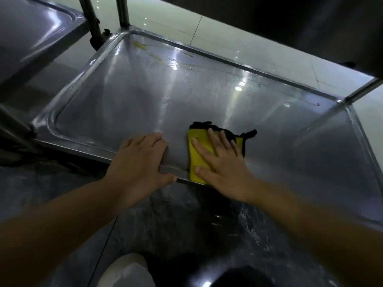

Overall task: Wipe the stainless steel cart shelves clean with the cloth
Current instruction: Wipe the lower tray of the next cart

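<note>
Two steel carts in view. Far left, corner of a second cart shelf (31, 38), apart from the main one. Next, the cart shelf (124, 104) under the hands: raised rim, wet sheen, yellowish smear (143, 46) near the far-left corner, water droplets (176, 66) along the far edge. Left grip (141, 160) flat on the near rim, fingers straight, thumb along the rim's outer edge, holding nothing. Just right of it and not touching, yellow cloth (193, 160) with black edging, folded, lying on the shelf at the near rim and lapping over it. Right grip (224, 162) pressed palm-down on top of the cloth, fingers (213, 138) straight and spread — no pinch. Far right, upright post (362, 90) at the shelf's corner, underside of an upper shelf (310, 27) above. Pale floor tiles (228, 38) beyond — dark marbled floor (186, 224) nearer.
</note>
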The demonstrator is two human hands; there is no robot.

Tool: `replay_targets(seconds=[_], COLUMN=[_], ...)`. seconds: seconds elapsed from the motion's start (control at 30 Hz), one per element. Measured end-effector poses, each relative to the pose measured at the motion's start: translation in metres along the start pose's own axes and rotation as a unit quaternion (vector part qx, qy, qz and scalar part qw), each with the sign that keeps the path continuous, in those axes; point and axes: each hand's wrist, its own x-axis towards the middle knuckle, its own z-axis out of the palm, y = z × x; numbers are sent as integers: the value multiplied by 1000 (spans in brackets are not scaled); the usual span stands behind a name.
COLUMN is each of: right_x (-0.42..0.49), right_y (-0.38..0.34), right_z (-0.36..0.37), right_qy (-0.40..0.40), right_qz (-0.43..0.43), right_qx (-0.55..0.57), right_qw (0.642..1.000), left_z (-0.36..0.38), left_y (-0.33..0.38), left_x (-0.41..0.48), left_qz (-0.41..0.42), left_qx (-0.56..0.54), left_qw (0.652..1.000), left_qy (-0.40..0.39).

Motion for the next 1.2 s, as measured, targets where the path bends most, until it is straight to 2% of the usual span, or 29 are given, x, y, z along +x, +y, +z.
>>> replay_targets(seconds=[0.13, 0.33, 0.5, 0.6, 0.8, 0.9, 1.03, 1.2], right_x=[32, 133, 158, 134, 54, 71, 138, 204], right_y=[4, 39, 44, 17, -59, -54, -28, -11], right_z=[-10, -45, -55, -41, -1, -8, -31, -53], right_qy=[15, 34, 34, 35, -5, 2, 13, 35], right_qz=[2, 145, 220, 180, -38, -71, 4, 129], right_qx=[-10, 8, 47, 18, -20, -23, -23, 18], right_qw=[1000, 989, 974, 983, 999, 997, 1000, 991], left_z=[-1, -10, -16, -19, -19, -17, -14, -15], left_y=[-3, -22, -44, -55, -76, -83, -88, -100], left_x=[-2, -7, -21, -25, -32, -35, -38, -46], left_qz=[18, 11, -34, -46, -75, -89, -72, -62], left_qx=[-17, -36, -25, -16, -25, -34, -32, -24], left_qw=[1000, 999, 998, 997, 994, 992, 995, 994], left_qy=[2, 31, 49, 59, 79, 78, 54, 89])
